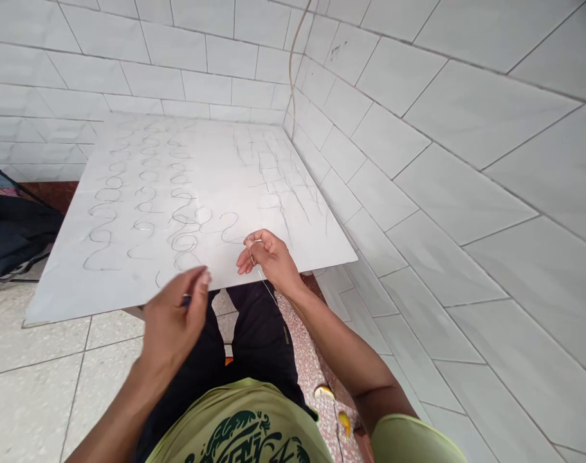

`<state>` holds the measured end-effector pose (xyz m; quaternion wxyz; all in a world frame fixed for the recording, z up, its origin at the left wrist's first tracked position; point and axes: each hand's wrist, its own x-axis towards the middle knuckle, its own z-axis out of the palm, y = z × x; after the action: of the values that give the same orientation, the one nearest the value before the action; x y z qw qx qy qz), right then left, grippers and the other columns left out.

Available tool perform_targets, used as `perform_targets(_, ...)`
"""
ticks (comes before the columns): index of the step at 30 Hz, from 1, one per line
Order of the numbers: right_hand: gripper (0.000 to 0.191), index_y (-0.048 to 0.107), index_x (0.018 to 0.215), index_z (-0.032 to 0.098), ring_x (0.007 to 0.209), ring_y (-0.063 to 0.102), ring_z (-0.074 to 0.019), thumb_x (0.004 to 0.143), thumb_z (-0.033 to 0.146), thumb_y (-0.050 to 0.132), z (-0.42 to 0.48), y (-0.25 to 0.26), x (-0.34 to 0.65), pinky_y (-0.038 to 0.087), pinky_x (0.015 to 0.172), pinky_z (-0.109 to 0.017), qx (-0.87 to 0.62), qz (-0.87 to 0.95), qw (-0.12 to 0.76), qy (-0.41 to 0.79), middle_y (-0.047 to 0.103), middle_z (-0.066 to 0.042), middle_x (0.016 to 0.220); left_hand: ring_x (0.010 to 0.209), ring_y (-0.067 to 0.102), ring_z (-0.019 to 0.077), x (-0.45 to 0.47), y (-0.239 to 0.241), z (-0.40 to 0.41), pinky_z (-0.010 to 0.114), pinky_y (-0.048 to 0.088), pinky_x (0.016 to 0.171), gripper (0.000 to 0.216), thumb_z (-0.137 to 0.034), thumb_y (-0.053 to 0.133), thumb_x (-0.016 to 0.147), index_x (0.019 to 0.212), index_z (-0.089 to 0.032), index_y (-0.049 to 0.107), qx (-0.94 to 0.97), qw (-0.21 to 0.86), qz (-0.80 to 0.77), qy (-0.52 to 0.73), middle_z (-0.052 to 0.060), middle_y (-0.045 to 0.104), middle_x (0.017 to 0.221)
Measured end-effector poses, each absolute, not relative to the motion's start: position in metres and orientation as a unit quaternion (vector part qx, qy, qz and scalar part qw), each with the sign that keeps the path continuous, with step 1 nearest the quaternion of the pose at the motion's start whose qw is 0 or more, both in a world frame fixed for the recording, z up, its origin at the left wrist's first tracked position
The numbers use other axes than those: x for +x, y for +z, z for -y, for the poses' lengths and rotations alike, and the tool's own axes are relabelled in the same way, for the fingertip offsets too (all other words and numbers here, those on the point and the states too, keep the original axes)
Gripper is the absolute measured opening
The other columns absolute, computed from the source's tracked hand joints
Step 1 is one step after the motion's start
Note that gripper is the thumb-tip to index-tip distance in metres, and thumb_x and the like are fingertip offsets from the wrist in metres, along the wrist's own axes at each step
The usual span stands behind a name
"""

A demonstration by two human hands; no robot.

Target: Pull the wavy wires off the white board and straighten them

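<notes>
A thin pale thread (267, 288) is pinched between the thumb and forefinger of the right hand (269, 258). This is done just above the near edge of a white bench board (71, 286), which is covered with pencilled loops and a faint grid. From the pinch the thread is seen to fall in a slack line past the wrist towards the lap; its far end cannot be made out.

The left hand (173, 323) is held in front of the board's near edge, a little apart from the right hand. Its fingers are drawn together against the thumb around a small dark-blue object (185, 299). That object is blurred, and what it is cannot be told.

The thread is judged to be nearly weightless, limp and slippery, so it is easily lost from a loose hold and hard to see against the white surface. It is best gripped close to its free end with a firm fingertip pinch, as any length left beyond the pinch will droop.

A black bag (13, 231) is seen on the floor to the left, and a thin cord (291, 71) is hung in the corner of the white tiled wall (442, 161).
</notes>
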<state>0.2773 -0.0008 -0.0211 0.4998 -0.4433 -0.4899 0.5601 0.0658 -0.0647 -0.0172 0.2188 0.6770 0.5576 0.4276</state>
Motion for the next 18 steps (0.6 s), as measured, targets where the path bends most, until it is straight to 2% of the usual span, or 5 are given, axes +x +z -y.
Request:
perform_targets(4,0.020,0.052,0.095,0.023,0.063,0.068,-0.0151,0.094,0.041,0.061,0.000,-0.020,0.271,0.053,0.067,-0.030,-0.455,0.488,0.530,0.524,0.075,0.000,0.071,0.095,0.077,0.0246,0.102,-0.039,0.079,0.036,0.061,0.086,0.047,-0.055,0.065,0.098,0.127,-0.019,0.070,0.589,0.563,-0.468,0.341,0.010,0.080,0.112)
perform_targets(6,0.019,0.052,0.094,0.023,0.067,0.068,-0.0151,0.095,0.041,0.059,0.001,-0.020,0.269,0.054,0.072,-0.031,-0.459,0.494,0.531,0.513,0.075,0.000,0.072,0.098,0.077,0.0260,0.119,-0.046,0.076,0.038,0.061,0.087,0.052,-0.057,0.064,0.098,0.127,-0.015,0.068,0.502,0.684,-0.407,0.338,0.014,0.079,0.115)
perform_targets(8,0.018,0.052,0.095,0.023,0.069,0.068,-0.0150,0.095,0.040,0.058,0.003,-0.018,0.268,0.054,0.075,-0.032,-0.462,0.499,0.526,0.511,0.075,0.001,0.072,0.093,0.077,0.0253,0.131,-0.049,0.071,0.038,0.061,0.085,0.051,-0.057,0.063,0.099,0.122,-0.011,0.068,0.420,0.761,-0.352,0.347,0.017,0.080,0.110)
perform_targets(13,0.015,0.053,0.094,0.023,0.063,0.064,-0.0137,0.095,0.037,0.059,0.006,-0.016,0.270,0.051,0.072,-0.030,-0.463,0.505,0.518,0.512,0.069,0.005,0.065,0.069,0.073,0.0211,0.136,-0.052,0.062,0.036,0.059,0.075,0.048,-0.056,0.062,0.099,0.100,-0.009,0.072,0.357,0.802,-0.314,0.362,0.010,0.076,0.076)
perform_targets(18,0.016,0.054,0.093,0.023,0.056,0.055,-0.0120,0.096,0.037,0.059,0.005,-0.024,0.276,0.046,0.065,-0.027,-0.449,0.531,0.507,0.510,0.063,0.007,0.058,0.056,0.064,0.0144,0.126,-0.060,0.061,0.035,0.056,0.081,0.040,-0.049,0.065,0.101,0.080,-0.014,0.069,0.382,0.798,-0.300,0.356,-0.001,0.064,0.056)
